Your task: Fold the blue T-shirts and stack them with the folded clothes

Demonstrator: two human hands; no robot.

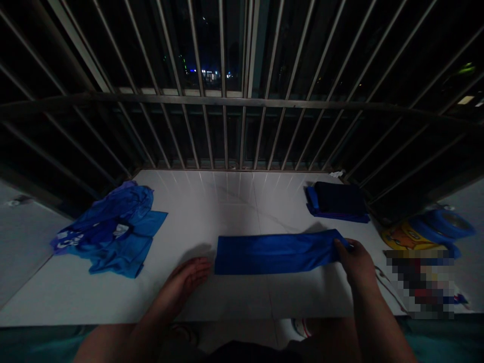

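A blue cloth (pixel 268 253), folded into a long flat strip, lies across the white tiled ledge in front of me. My right hand (pixel 353 259) pinches its right end, which is raised a little off the surface. Just beyond the strip's left end is my left hand (pixel 192 275), its fingers stretched out and nothing in them. A loose heap of blue clothes (pixel 113 232) rests on the left of the ledge. Toward the back right sits a neat stack of folded dark blue clothes (pixel 340 200).
Metal window bars (pixel 234 102) rise behind the white ledge (pixel 189 201). At the right edge are a yellow and blue item (pixel 408 237), a cord and a pixelated patch. My legs are below the ledge's front edge.
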